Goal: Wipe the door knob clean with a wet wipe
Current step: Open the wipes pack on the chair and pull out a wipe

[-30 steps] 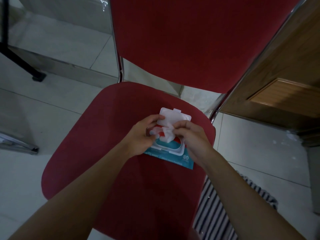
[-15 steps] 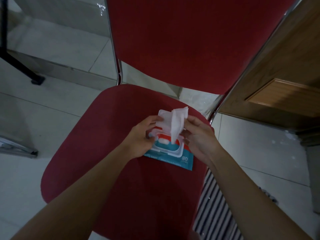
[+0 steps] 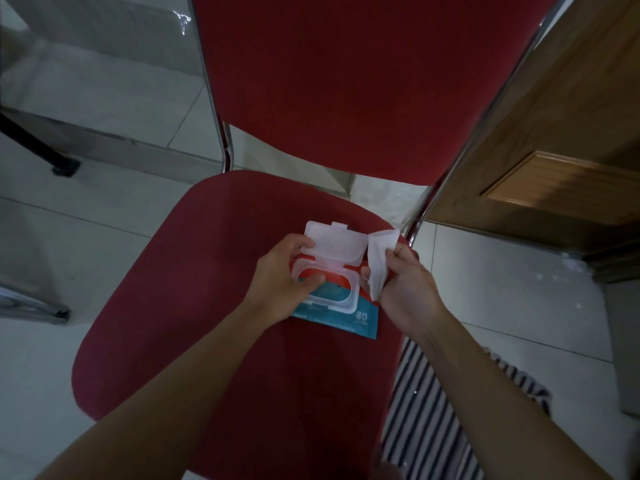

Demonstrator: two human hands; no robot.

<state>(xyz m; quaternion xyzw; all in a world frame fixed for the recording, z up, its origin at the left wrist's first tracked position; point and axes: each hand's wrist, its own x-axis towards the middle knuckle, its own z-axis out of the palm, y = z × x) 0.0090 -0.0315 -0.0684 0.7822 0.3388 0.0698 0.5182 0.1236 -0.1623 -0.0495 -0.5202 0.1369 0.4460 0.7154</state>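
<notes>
Here, wipe [image 3: 378, 263]: white, crumpled, hanging free of the pack, just right of the open lid, pinched in the right hand.
Right hand [image 3: 405, 289]: fingers and thumb curled round the wipe, held above the seat's right edge.
Pack [image 3: 341, 311]: teal with a red patch, lying flat on the seat; "80" printed near its right corner.
Lid [image 3: 334, 244]: white plastic flap, tipped up and back, hinged at the far side of the opening.
Left hand [image 3: 282, 280]: resting on the pack's left side, fingers curled at the lid and the opening's rim, holding it down.
Seat [image 3: 194, 299]: red fabric chair, backrest rising behind.
Door [image 3: 554, 161]: wooden, at right; knob not in view.
Mat [image 3: 450, 417]: striped, on the tiled floor under the right forearm.
</notes>
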